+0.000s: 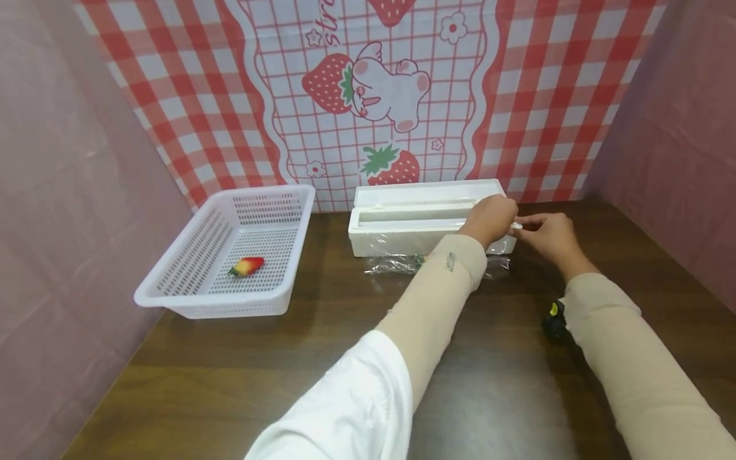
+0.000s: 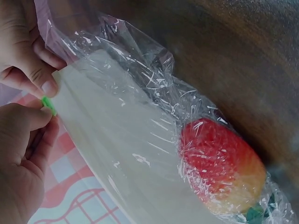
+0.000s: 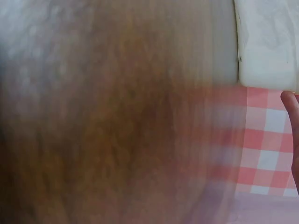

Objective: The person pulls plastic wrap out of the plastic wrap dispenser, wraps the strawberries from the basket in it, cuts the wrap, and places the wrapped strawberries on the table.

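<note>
Left grip point(image 1: 491, 217): pinched on green tab point(image 2: 49, 106)
Right grip point(image 1: 552, 237): pinched on box's point(image 1: 362, 245) end
Box: on desk point(image 1: 201, 377), lid point(image 1: 425, 191) up
Wrap point(image 1: 384, 264): over box front and red-yellow fruit point(image 2: 219, 161)
Basket point(image 1: 201, 300): left of box, second fruit point(image 1: 248, 266) inside

"What stood at the left of the surface point(image 1: 230, 377)?"
"A white basket point(image 1: 241, 308) with a red-and-yellow strawberry point(image 1: 250, 266) inside."
"And behind?"
"A red-and-white checked cloth point(image 1: 448, 115), between pink drapes point(image 1: 52, 191)."
</note>
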Available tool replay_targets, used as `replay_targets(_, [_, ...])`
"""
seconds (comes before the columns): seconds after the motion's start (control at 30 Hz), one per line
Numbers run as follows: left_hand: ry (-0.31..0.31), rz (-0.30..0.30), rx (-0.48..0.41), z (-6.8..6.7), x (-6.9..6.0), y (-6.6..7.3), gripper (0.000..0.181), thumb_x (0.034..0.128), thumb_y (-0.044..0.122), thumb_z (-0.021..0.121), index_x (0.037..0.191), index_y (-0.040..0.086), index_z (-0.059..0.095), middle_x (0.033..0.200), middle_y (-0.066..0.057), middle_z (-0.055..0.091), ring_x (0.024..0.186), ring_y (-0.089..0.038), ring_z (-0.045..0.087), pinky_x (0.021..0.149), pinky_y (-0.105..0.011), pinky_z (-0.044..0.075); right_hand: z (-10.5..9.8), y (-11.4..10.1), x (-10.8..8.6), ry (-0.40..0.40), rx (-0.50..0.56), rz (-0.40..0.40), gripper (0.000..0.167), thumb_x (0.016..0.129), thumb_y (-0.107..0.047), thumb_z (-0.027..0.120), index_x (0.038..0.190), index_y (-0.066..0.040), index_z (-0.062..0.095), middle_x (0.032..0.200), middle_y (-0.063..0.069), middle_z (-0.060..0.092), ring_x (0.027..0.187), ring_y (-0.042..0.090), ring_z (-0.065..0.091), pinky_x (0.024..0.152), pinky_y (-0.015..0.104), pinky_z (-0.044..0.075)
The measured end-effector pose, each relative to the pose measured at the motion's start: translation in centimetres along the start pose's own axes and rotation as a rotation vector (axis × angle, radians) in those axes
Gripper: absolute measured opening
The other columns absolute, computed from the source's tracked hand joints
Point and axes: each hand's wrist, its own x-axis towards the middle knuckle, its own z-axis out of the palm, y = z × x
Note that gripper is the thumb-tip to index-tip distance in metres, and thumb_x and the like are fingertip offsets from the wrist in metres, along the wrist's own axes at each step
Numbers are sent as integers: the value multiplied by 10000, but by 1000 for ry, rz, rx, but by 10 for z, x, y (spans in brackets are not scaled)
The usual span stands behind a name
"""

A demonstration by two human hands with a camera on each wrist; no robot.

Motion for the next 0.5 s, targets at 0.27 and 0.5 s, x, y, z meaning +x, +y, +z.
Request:
replay_targets(0.27, [-15,5,-8,-6,-1,-4,112,906,175,677,1012,186,710,1022,56,689,1001,-96,618,888,-219,484,-2,-5,2,-40,1,9,339,832,-200,784,1027,70,725,894,249,706,613,27,503,513,130,413])
replay_targets(0.5, [-37,0,-22,-6,-2,-4,117,915,138,650,1005,183,710,1021,54,687,1001,-93,616,889,-213,481,0,-4,-1,-45,8,22,362,837,-226,783,1049,60,722,931,257,703,630,-69,491,536,93,416])
